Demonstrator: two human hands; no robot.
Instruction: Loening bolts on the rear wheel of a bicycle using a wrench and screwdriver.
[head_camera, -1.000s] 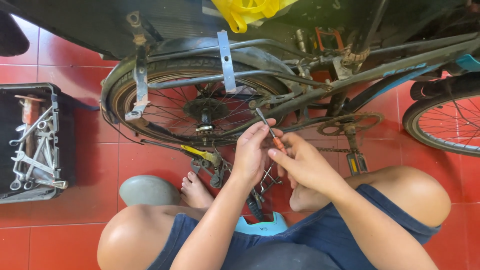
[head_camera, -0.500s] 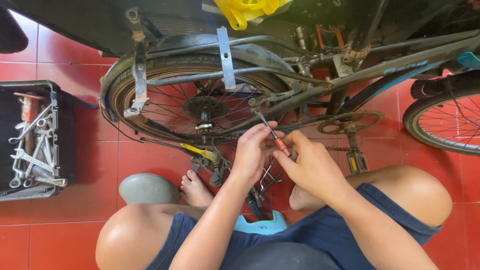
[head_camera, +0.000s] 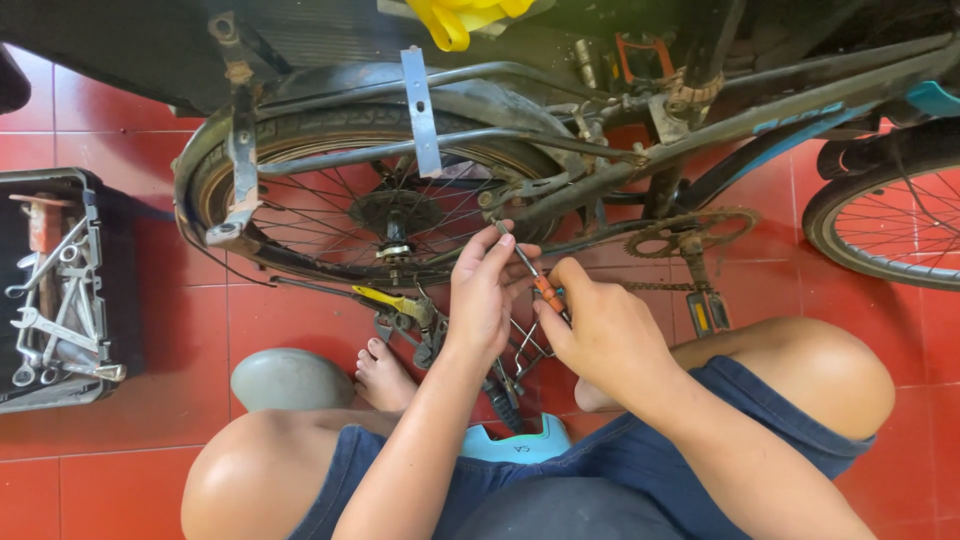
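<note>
A dark bicycle stands in front of me, its rear wheel (head_camera: 330, 200) at centre left and its frame (head_camera: 760, 115) running to the right. My right hand (head_camera: 600, 330) grips a screwdriver (head_camera: 535, 275) with an orange handle, its tip pointing up toward the frame near the rear axle. My left hand (head_camera: 485, 290) pinches the shaft of the same screwdriver just below the tip. The chainring (head_camera: 680, 235) and pedal (head_camera: 705, 310) sit to the right of my hands.
A black tool tray (head_camera: 95, 290) with several wrenches lies on the red tiled floor at left. A grey bicycle saddle (head_camera: 290, 380) rests by my bare foot (head_camera: 385, 375). Yellow-handled pliers (head_camera: 400, 305) lie under the wheel. A second wheel (head_camera: 885, 210) is at right.
Both hands stay on the screwdriver and have shifted only slightly; the view has drifted a little.
</note>
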